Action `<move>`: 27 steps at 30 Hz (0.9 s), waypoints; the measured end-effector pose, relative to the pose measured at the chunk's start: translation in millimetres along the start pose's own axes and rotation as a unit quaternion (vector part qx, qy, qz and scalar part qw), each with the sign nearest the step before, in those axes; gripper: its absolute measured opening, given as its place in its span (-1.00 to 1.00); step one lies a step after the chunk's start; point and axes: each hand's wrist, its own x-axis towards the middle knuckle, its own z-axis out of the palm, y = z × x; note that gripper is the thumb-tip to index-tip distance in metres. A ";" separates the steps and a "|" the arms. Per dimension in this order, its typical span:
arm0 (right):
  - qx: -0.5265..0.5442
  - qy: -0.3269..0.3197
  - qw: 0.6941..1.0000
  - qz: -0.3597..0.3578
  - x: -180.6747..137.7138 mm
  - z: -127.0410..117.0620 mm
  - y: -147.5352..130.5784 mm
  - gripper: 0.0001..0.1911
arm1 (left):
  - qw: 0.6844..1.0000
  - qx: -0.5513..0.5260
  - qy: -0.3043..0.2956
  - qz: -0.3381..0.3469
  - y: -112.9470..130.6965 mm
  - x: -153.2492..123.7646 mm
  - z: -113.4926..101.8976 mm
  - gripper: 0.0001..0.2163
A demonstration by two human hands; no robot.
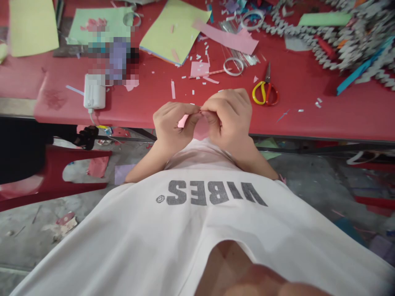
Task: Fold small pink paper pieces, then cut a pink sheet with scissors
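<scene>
My left hand (pixel 174 123) and my right hand (pixel 230 117) meet at the front edge of the red table, thumbs and forefingers pinched together. Between the fingertips they hold a piece of pink paper (pixel 202 128), which hangs below the pinch and also shows behind the left fingers. Its full shape is hidden by the hands. Just beyond lie a pink paper strip (pixel 173 89) and small white paper bits. A pair of scissors (pixel 266 88) with one yellow and one red handle rests to the right of my right hand, apart from it.
Yellow-green sheets (pixel 173 33), a green sheet (pixel 77 26), tape rolls (pixel 233 66) and a pink-striped stick (pixel 212 73) lie farther back. A white charger (pixel 94 91) with a cable stands left. Grey folded-paper chains (pixel 336 49) are heaped at back right. A red chair (pixel 77 187) stands lower left.
</scene>
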 end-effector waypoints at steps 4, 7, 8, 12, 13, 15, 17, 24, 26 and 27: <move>0.036 0.143 0.988 -0.036 5.4 6.4 19.4 -0.70 | 1.000 0.019 -0.021 -0.003 -24.4 -3.1 3.2 -0.72; 0.117 0.209 0.971 0.026 8.7 -8.7 36.8 -0.57 | 0.996 0.086 -0.020 -0.015 -57.5 -4.9 -9.5 -0.74; 0.146 0.221 0.958 0.109 9.9 -17.0 43.5 -0.66 | 0.992 0.118 -0.030 -0.036 -69.5 -4.7 -17.2 -0.76; 0.138 0.351 0.907 0.186 14.6 -34.8 90.1 -0.77 | 0.980 0.146 0.023 -0.134 -101.6 -1.9 -45.4 -0.68; 0.161 0.374 0.892 0.199 14.4 -29.5 107.0 -0.74 | 0.982 0.119 0.024 -0.146 -101.8 -1.6 -47.1 -0.63; 0.261 0.385 0.847 0.260 10.4 -5.1 140.6 -0.69 | 0.990 0.034 -0.025 -0.134 -91.3 -2.8 -40.0 -0.52; 0.392 0.388 0.766 0.330 1.9 31.1 163.1 -0.72 | 0.990 -0.047 -0.094 -0.092 -71.6 -5.8 -20.6 -0.33; 0.482 0.308 0.722 0.390 -30.2 95.0 109.3 -0.56 | 0.992 -0.110 -0.014 -0.066 -28.4 -8.4 43.3 -0.36; 0.482 0.248 0.755 0.368 -33.9 85.0 89.4 -0.66 | 0.990 -0.103 0.030 -0.086 -26.0 -5.0 39.7 -0.40; 0.447 0.248 0.791 0.338 -34.9 78.4 83.0 -0.68 | 0.990 -0.101 0.039 -0.090 -25.3 -3.2 35.2 -0.41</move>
